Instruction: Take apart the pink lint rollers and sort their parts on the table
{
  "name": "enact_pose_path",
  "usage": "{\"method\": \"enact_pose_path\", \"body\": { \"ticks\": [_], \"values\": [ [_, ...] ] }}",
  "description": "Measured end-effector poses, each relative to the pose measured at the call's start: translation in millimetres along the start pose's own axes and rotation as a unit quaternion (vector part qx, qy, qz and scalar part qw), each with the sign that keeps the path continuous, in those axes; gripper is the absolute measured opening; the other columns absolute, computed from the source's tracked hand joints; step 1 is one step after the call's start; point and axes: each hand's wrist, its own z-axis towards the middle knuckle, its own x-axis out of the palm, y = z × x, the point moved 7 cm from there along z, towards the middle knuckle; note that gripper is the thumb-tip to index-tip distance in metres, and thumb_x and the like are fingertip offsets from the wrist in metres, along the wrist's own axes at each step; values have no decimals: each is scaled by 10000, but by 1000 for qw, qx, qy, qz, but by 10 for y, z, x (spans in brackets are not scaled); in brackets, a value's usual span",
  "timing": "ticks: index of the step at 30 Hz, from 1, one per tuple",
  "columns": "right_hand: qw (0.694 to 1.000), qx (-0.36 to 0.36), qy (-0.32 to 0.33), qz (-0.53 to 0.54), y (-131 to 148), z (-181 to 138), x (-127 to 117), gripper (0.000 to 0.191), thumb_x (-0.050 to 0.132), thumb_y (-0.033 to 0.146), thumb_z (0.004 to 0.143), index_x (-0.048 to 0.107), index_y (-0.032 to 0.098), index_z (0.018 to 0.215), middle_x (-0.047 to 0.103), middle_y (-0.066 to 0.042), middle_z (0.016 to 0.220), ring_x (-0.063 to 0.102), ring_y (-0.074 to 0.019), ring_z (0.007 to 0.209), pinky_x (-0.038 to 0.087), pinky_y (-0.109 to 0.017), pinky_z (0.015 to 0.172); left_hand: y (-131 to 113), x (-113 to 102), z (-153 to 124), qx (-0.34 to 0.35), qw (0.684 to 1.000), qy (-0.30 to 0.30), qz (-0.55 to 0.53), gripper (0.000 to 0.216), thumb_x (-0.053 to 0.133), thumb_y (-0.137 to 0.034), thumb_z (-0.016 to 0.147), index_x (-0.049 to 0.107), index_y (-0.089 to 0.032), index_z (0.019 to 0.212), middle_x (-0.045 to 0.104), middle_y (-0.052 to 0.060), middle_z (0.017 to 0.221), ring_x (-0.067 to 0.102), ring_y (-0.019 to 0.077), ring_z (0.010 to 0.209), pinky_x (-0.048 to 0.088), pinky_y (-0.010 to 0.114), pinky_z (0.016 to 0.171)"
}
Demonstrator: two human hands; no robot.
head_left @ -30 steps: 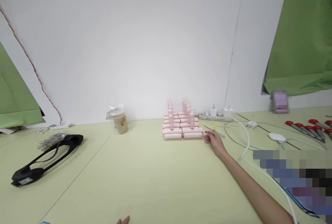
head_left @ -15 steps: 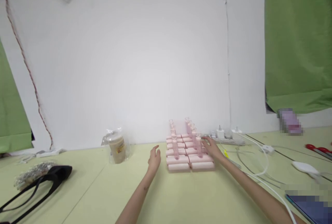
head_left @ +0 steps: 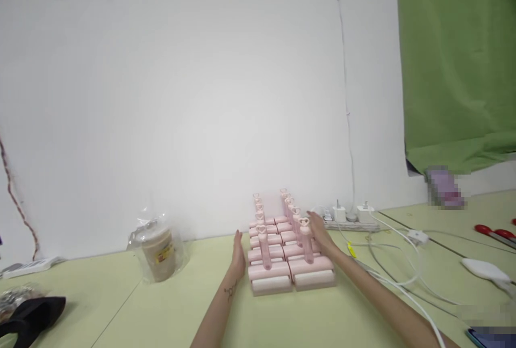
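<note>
Several pink lint rollers point(head_left: 269, 270) with white rolls lie in two columns on the light green table, their clear pink handles with heart-shaped ends pointing up. My left hand point(head_left: 238, 256) is upright along the left side of the set, fingers straight, close to the covers; whether it touches them I cannot tell. On the other side, my right hand point(head_left: 320, 232) reaches along the right column with its fingers stretched toward the back, partly behind the handles. Neither hand is wrapped round a roller.
A bagged drink cup point(head_left: 159, 254) stands to the left. Behind my right hand is a power strip point(head_left: 350, 225) with chargers, and white cables point(head_left: 415, 262) trail across the table's right side. Red-handled scissors point(head_left: 494, 231) lie far right. A black item point(head_left: 34, 318) lies at the left edge.
My left hand has come closer to the rollers, its fingers now straight and together. My right hand stays beside the right column. The view has shifted right and nearer.
</note>
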Motion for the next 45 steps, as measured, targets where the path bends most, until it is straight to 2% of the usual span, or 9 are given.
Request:
{"method": "enact_pose_path", "body": {
  "ticks": [5, 11, 19, 25, 28, 31, 36, 42, 45],
  "values": [
    [992, 65, -108, 0, 289, -328, -520, 272, 403, 244, 844, 425, 172, 1105, 366, -95, 1200, 384, -254, 1108, 328, -473, 909, 0, -288, -486, 39, 996, -41, 75, 516, 454, -608, 665, 505, -158, 914, 499, 119, 1047, 381, 312, 1096, 265, 449, 950],
    [997, 43, 49, 32, 1092, -1153, -486, 262, 415, 205, 722, 471, 257, 973, 362, -45, 1168, 330, -216, 1171, 324, -391, 941, 55, -109, -948, 100, 989, 42, 101, 765, 703, -432, 492, 373, -163, 1127, 445, 111, 1119, 472, 237, 960, 371, 376, 873],
    [971, 126, 183, 87, 1318, -1900, -277, 306, 407, 135, 705, 465, 265, 976, 462, -24, 1042, 512, -163, 972, 441, -311, 805, -43, -89, -1133, 126, 982, 118, 79, 407, 551, -482, 684, 406, -194, 932, 561, 78, 996, 511, 216, 983, 357, 343, 897],
    [969, 99, 217, 67, 1433, -1872, -377, 520, 595, 318, 693, 408, 245, 1173, 458, -80, 1182, 458, -235, 1091, 417, -355, 876, -94, 45, -1883, 112, 966, 231, 18, 539, 633, -369, 666, 327, -206, 1079, 570, 76, 996, 530, 218, 970, 381, 325, 867],
    [960, 24, 279, 21, 1648, -1800, -419, 260, 590, 378, 724, 575, 250, 950, 596, -51, 1012, 529, -255, 985, 423, -415, 854, -148, 215, -2112, 96, 951, 292, 33, 590, 661, -300, 649, 350, -198, 1140, 515, 87, 1120, 481, 227, 1047, 348, 328, 913],
    [962, -9, 272, 13, 1759, -1705, -489, 182, 545, 402, 771, 615, 236, 749, 656, -43, 867, 580, -256, 880, 439, -440, 818, -208, 272, -2067, 100, 950, 284, 76, 531, 641, -292, 672, 412, -188, 1139, 493, 83, 1164, 446, 232, 1082, 310, 335, 951],
    [982, 52, 157, 85, 1700, -1587, -703, 225, 496, 383, 820, 585, 246, 975, 637, -64, 1012, 586, -229, 952, 507, -339, 748, -107, 232, -1824, 94, 956, 257, 105, 556, 582, -333, 710, 387, -151, 1197, 487, 112, 1171, 417, 239, 1116, 280, 334, 976],
    [943, -314, 109, 21, 2177, -1833, -897, 352, 579, 375, 775, 500, 316, 1113, 652, -15, 949, 592, -191, 903, 462, -313, 829, -207, 3, -1853, 95, 989, 114, 15, 669, 571, -468, 680, 321, -193, 1237, 367, 119, 1281, 345, 261, 1169, 258, 367, 987],
    [866, -449, 213, -54, 2382, -2104, -758, 496, 614, 325, 763, 425, 288, 1220, 666, 15, 1020, 554, -172, 1001, 315, -313, 987, -239, 180, -2100, -41, 952, 264, -146, 544, 318, -593, 782, 480, -158, 1067, 576, 92, 921, 543, 226, 869, 399, 368, 827]
  ]
}}
